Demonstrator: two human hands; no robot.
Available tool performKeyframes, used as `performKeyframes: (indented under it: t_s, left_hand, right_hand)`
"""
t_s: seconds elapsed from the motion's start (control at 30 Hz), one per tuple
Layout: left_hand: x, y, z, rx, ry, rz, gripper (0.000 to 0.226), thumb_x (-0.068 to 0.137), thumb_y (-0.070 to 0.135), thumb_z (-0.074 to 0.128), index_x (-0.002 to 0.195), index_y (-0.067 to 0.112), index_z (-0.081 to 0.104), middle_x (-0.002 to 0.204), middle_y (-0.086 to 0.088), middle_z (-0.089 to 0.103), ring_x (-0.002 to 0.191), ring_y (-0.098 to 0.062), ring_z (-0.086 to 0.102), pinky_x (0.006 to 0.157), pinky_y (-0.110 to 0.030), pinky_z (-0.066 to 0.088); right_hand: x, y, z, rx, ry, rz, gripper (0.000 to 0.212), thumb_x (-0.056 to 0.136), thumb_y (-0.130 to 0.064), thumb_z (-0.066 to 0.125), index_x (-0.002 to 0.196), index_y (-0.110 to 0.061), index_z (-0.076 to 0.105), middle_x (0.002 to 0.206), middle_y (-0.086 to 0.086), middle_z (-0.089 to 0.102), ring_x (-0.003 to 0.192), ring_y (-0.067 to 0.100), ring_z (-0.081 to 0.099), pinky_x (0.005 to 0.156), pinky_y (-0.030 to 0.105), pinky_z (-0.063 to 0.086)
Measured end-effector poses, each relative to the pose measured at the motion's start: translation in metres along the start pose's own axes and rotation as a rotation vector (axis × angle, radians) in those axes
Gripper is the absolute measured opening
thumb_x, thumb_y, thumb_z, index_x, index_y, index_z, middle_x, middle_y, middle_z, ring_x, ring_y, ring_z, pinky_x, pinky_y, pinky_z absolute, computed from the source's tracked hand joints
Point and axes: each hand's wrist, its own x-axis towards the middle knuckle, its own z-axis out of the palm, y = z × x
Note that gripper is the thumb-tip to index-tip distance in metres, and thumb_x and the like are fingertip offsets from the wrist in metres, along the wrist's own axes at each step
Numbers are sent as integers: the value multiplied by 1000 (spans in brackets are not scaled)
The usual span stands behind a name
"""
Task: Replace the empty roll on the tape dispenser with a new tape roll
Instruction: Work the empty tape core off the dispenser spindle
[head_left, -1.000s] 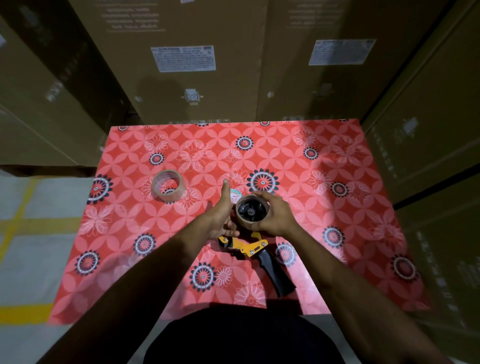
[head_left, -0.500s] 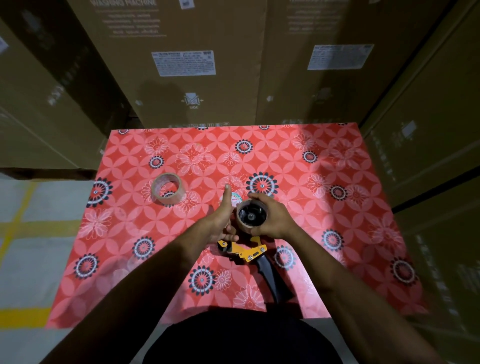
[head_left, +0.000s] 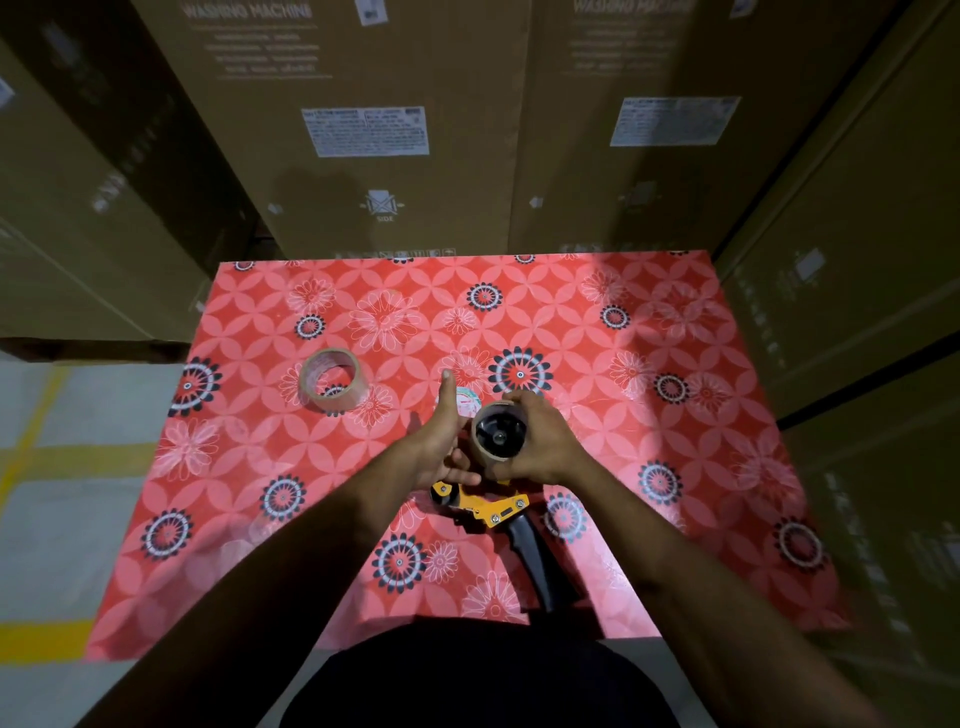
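Observation:
The tape dispenser (head_left: 498, 509), yellow with a black handle, lies on the red floral table (head_left: 649, 338), its handle pointing toward me. The empty brown cardboard roll (head_left: 485, 452) sits on the dispenser's black hub. My right hand (head_left: 545, 441) wraps around this roll from the right. My left hand (head_left: 441, 447) is against the roll's left side, thumb pointing up, fingers curled at the dispenser's front end. The new tape roll (head_left: 332, 382), clear and brownish, lies flat on the table to the left, apart from both hands.
A small round white label or disc (head_left: 467, 402) lies on the table just beyond my left thumb. Tall cardboard boxes (head_left: 363, 156) wall the table at the back and right. Grey floor with yellow lines (head_left: 47, 457) shows on the left.
Both hands stay on the empty roll and dispenser in nearly the same place. The view has tipped up slightly. The new roll has not moved.

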Motion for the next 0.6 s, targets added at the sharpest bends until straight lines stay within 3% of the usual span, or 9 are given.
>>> performKeyframes:
  t_s: [0.1,0.23,0.3,0.37,0.43,0.5,0.6]
  left_hand:
    - [2,-2,-1,-17,9,6,107,84,83,0,124,4,58,56,-3,58,46,-11,56,56,-32,56]
    - [-3,1,2,1,-2,5,105,87,80,1,140,1,45,68,-6,64,40,-7,58,73,-42,60]
    - [-5,2,4,-5,-20,-2,102,87,79,0,127,3,55,53,-1,62,36,-6,56,86,-50,58]
    - [-7,2,4,-24,-29,-2,95,87,80,0,106,11,62,55,-4,64,38,-8,58,94,-56,54]
    - [-7,1,3,-38,-37,0,93,86,80,-1,100,14,63,51,-2,64,40,-9,59,92,-56,55]
    - [-5,1,0,-46,-37,-13,99,86,81,0,111,8,62,48,0,57,41,-8,54,88,-53,58]
    - [-4,2,0,-39,-30,-20,99,86,81,2,119,4,56,50,0,53,40,-7,43,86,-52,59]
  right_hand:
    - [-1,0,4,-67,93,23,109,36,-59,85,128,-13,49,119,5,50,106,20,51,82,27,43]
    - [1,-4,-11,-82,73,-59,98,38,-50,80,127,-15,59,122,4,64,110,24,61,82,23,41]
    - [0,-6,-11,-80,36,-60,104,43,-48,82,137,-14,53,130,6,60,116,24,59,87,22,40]
    - [-3,-7,-2,-47,47,-10,108,52,-38,92,144,-12,42,135,9,49,118,23,52,92,25,42]
    - [-4,-7,6,-24,119,51,106,52,-40,95,139,-12,41,128,7,43,110,18,46,90,27,44]
    - [-3,-5,5,-38,134,54,98,50,-47,92,130,-14,47,121,4,48,106,17,48,82,25,40]
    - [2,-3,-8,-85,71,-14,100,38,-55,81,129,-21,57,124,3,60,113,23,57,84,28,44]
